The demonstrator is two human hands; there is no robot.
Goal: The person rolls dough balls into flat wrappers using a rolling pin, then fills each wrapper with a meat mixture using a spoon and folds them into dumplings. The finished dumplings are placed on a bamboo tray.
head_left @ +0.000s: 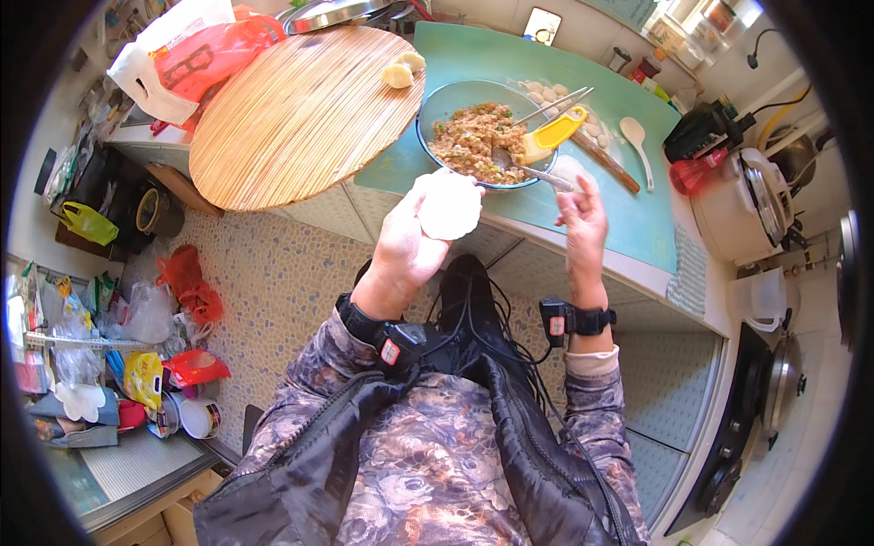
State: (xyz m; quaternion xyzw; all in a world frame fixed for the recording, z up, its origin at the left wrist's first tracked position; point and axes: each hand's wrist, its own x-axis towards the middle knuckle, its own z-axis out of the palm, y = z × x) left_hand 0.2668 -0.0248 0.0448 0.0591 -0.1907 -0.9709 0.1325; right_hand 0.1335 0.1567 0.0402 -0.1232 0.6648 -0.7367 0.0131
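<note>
On the palm and fingers of my left hand (403,239) lies a round white dough wrapper (450,208), held at the near rim of a glass mixing bowl (427,140). Minced filling (471,140) with green bits fills much of that bowl. A metal spoon (550,179) rests in it, its handle over the right rim. My right hand (584,222) is beside the handle's end, fingers loosely bent and apart, slightly blurred; I see nothing held. Another flat wrapper (575,170) lies on the green mat (642,225) behind those fingers.
Two dumplings (401,70) sit on a round slatted tray (293,123) overhanging the counter. Chopsticks (556,106) and a yellow scraper (556,133) lean on the bowl. Right of it lie dough pieces (546,92), a rolling pin (608,164) and a white spoon (635,140).
</note>
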